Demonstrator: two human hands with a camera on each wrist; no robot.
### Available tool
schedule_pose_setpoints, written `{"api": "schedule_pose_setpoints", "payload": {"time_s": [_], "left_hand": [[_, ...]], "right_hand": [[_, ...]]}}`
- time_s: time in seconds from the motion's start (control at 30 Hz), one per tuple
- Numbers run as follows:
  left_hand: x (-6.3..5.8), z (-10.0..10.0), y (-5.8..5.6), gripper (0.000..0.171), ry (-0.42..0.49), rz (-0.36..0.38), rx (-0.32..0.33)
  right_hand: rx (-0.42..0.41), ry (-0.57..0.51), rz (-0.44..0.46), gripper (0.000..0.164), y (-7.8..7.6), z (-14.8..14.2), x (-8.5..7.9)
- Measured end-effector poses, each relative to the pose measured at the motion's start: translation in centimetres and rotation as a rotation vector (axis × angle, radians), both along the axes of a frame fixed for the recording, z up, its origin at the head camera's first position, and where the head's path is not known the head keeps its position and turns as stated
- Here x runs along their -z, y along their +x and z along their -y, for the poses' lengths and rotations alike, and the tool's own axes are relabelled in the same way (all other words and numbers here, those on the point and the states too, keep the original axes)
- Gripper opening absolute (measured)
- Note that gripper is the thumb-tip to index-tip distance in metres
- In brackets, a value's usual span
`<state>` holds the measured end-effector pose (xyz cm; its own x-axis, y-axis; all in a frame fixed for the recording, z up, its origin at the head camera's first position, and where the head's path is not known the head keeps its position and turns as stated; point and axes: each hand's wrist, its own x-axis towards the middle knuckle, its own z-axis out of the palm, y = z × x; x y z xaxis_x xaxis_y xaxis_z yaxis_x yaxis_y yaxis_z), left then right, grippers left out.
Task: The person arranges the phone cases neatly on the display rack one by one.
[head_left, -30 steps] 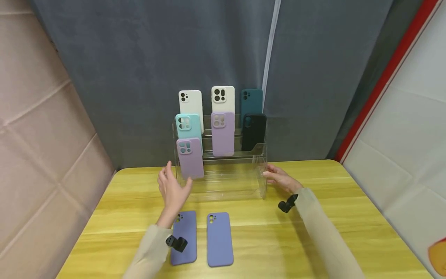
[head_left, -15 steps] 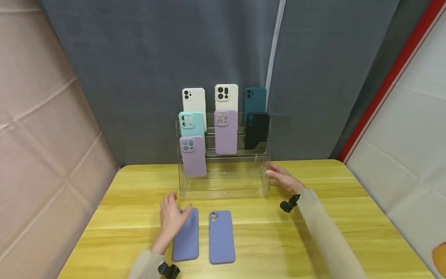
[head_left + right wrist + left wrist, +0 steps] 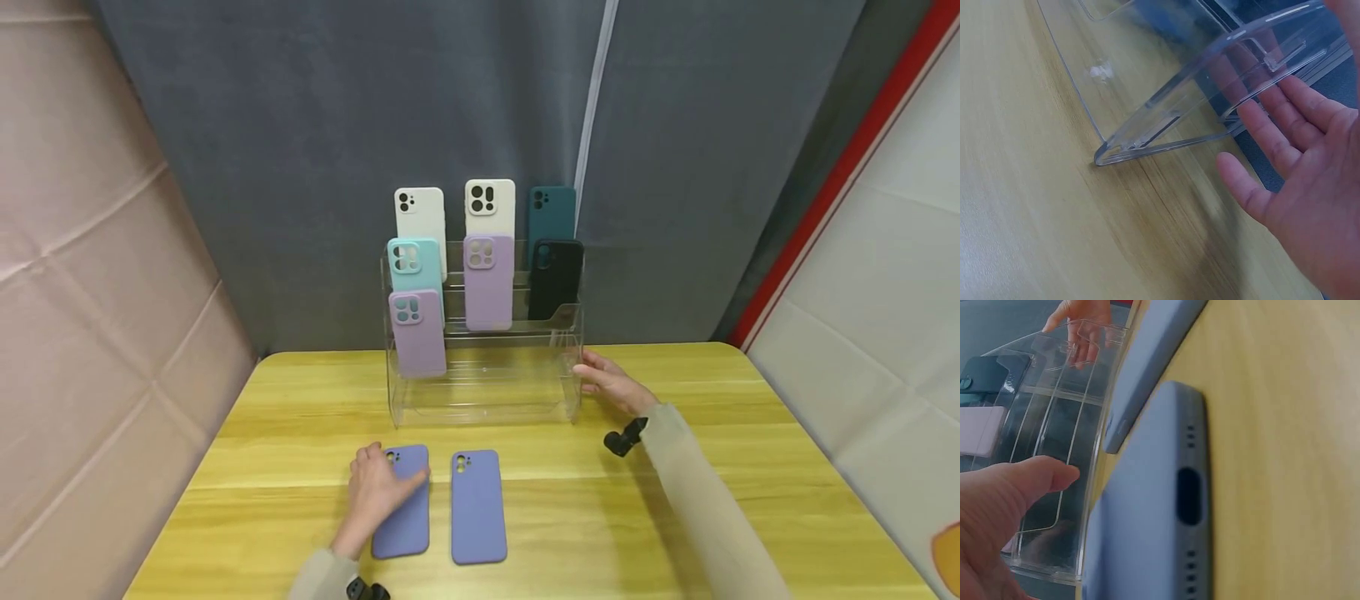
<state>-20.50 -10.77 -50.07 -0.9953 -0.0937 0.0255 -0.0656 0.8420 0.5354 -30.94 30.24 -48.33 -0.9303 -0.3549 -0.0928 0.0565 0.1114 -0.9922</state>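
Note:
My left hand (image 3: 375,487) hovers over a blue-purple phone case (image 3: 405,529) lying on the table, thumb reaching across it and fingers by its top-left corner. In the left wrist view the thumb (image 3: 1041,478) is extended apart from the case (image 3: 1141,512), whose end with port holes faces the camera; the other fingers are hidden. A second matching case (image 3: 478,508) lies to its right. At the right side of a clear tiered display stand (image 3: 517,408), my right hand (image 3: 611,387) rests against the side panel, its fingers (image 3: 1272,140) loosely extended.
Phone cases stand on the tiers: white (image 3: 422,215), cream (image 3: 491,218), teal (image 3: 551,208), mint (image 3: 427,258), black (image 3: 557,279), lilac (image 3: 489,292) and another lilac (image 3: 420,342). A grey curtain (image 3: 337,125) hangs behind the wooden table (image 3: 600,517).
My left hand has come down from beside the stand's lower-left case to the left blue-purple case on the table. The right hand stays at the stand; the head view has shifted slightly.

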Motion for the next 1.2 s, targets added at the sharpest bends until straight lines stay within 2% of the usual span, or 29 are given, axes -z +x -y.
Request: {"api": "schedule_pose_setpoints", "payload": {"time_s": [0.3, 0.53, 0.87, 1.0, 1.2], "left_hand": [[0.4, -0.5, 0.0, 0.113, -0.050, 0.033, 0.009], [0.7, -1.0, 0.0, 0.111, -0.102, 0.027, 0.010], [0.6, -0.6, 0.2, 0.113, -0.075, 0.035, 0.009], [0.2, -0.4, 0.2, 0.111, -0.052, -0.002, 0.019], [-1.5, -1.0, -0.6, 0.103, 0.015, -0.121, 0.055]], "right_hand": [[-0.023, 0.003, -0.012, 0.070, 0.1, 0.0, -0.4], [-0.015, 0.011, -0.001, 0.072, 0.0, 0.0, 0.0], [-0.011, 0.027, 0.004, 0.074, 0.1, 0.1, 0.0], [-0.008, 0.015, 0.015, 0.076, 0.1, 0.1, -0.2], [0.007, 0.020, 0.020, 0.079, 0.2, 0.0, -0.2]]}}
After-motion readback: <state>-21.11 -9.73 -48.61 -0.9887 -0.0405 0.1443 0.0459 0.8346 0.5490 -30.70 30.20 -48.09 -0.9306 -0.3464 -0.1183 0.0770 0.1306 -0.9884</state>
